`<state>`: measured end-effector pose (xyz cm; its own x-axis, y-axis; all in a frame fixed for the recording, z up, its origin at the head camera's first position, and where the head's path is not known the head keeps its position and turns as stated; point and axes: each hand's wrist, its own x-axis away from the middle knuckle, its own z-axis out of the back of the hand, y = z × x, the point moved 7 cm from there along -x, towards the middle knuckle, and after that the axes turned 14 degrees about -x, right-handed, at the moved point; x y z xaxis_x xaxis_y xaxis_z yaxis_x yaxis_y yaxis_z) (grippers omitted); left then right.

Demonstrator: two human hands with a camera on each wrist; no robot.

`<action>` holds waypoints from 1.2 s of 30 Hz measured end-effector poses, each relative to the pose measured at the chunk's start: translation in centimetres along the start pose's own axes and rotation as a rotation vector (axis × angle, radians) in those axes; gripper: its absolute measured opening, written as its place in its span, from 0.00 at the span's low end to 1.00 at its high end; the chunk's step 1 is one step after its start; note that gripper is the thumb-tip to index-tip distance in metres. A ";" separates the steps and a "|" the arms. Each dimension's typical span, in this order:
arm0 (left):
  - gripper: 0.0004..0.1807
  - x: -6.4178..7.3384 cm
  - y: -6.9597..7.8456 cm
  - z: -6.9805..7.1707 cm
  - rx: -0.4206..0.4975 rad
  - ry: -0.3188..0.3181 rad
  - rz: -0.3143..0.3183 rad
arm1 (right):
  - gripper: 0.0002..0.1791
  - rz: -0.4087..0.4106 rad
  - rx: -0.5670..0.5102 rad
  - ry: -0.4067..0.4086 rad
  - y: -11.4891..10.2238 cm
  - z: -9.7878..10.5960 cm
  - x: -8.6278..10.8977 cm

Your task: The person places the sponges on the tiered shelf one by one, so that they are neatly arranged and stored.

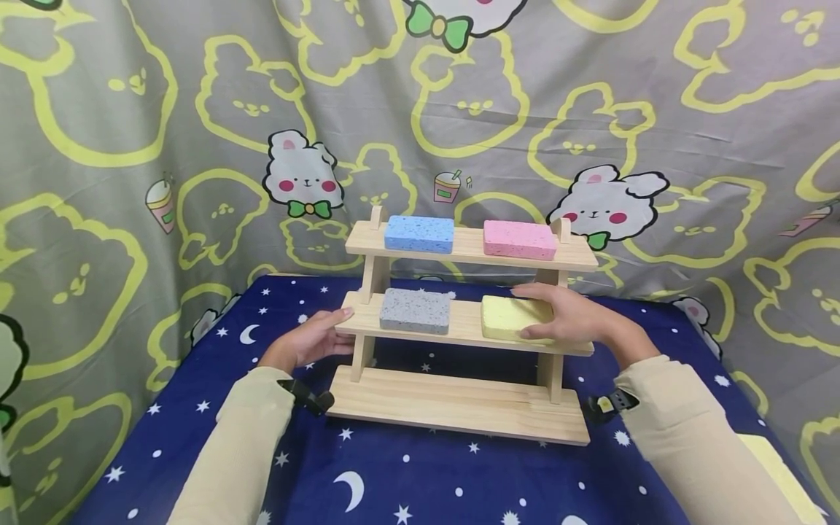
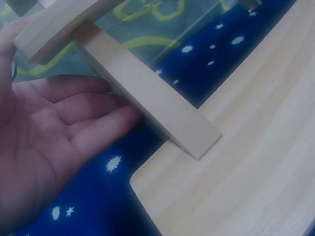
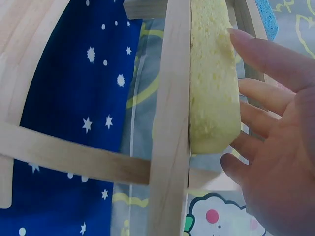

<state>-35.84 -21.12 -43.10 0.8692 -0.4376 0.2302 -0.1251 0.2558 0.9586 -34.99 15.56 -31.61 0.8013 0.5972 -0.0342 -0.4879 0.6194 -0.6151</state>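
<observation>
A three-tier wooden display rack (image 1: 453, 397) stands on the table. On its middle shelf, a yellow sponge (image 1: 508, 317) lies at the right and a grey speckled sponge (image 1: 415, 311) at the left. My right hand (image 1: 574, 313) holds the yellow sponge at its right end, thumb toward the front and fingers behind. In the right wrist view the thumb tip overlaps the sponge's upper edge. My left hand (image 1: 319, 337) grips the left end of the middle shelf, thumb on top. The left wrist view shows its fingers (image 2: 93, 110) against the rack's upright (image 2: 147, 93).
The top shelf carries a blue sponge (image 1: 418, 234) and a pink sponge (image 1: 519, 240). A dark blue star-and-moon cloth (image 1: 407, 481) covers the table. Behind hangs a grey cartoon-print curtain (image 1: 380, 87). A pale yellow item (image 1: 777, 470) lies at the lower right, partly behind the right sleeve.
</observation>
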 end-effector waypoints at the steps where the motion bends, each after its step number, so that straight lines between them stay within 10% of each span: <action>1: 0.34 0.0 0.0 0.0 -0.001 0.001 0.001 | 0.40 0.007 0.002 0.007 0.0 0.1 0.2; 10: 0.34 -0.1 0.0 -0.1 -0.004 -0.008 0.000 | 0.38 0.047 -0.004 0.106 0.7 0.9 2.2; 36: 0.34 -0.1 0.0 0.0 -0.010 0.003 0.012 | 0.37 -0.162 -0.118 0.335 6.1 0.9 9.4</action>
<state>-35.92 -21.03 -43.14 0.8689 -0.4323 0.2410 -0.1306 0.2695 0.9541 -30.74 25.44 -35.00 0.9430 0.2849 -0.1722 -0.3179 0.6175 -0.7195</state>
